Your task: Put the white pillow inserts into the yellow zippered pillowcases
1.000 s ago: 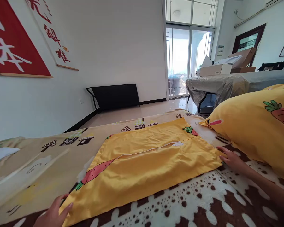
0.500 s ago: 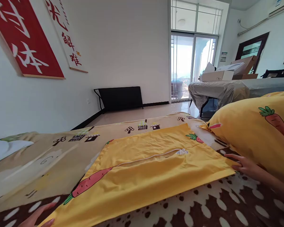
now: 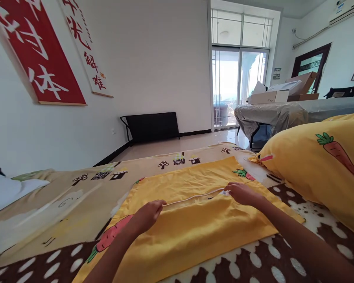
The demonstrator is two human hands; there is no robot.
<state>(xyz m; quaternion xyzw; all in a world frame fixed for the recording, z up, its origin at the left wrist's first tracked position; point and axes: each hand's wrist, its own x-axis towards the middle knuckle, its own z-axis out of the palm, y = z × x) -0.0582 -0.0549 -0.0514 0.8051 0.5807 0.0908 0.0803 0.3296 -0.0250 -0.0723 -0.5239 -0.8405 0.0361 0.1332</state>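
Note:
A yellow pillowcase with printed carrots lies flat before me, its long slit with a white zipper edge running across the middle and gaping slightly. At the slit's left end, my left hand has its fingers closed on the cloth edge. My right hand pinches the fabric by the right end of the slit, over a small white printed patch. The fingertips of both hands are partly hidden.
Under the pillowcase spreads a beige and brown patterned blanket. A plump yellow pillow with a carrot print rests at the right. White cloth lies at far left. Beyond stand a plastic-covered table with boxes and a black folded panel.
Both hands have moved from the pillowcase's near left and right corners inward to the two ends of its slit, where they now grip the edge. The view has shifted slightly.

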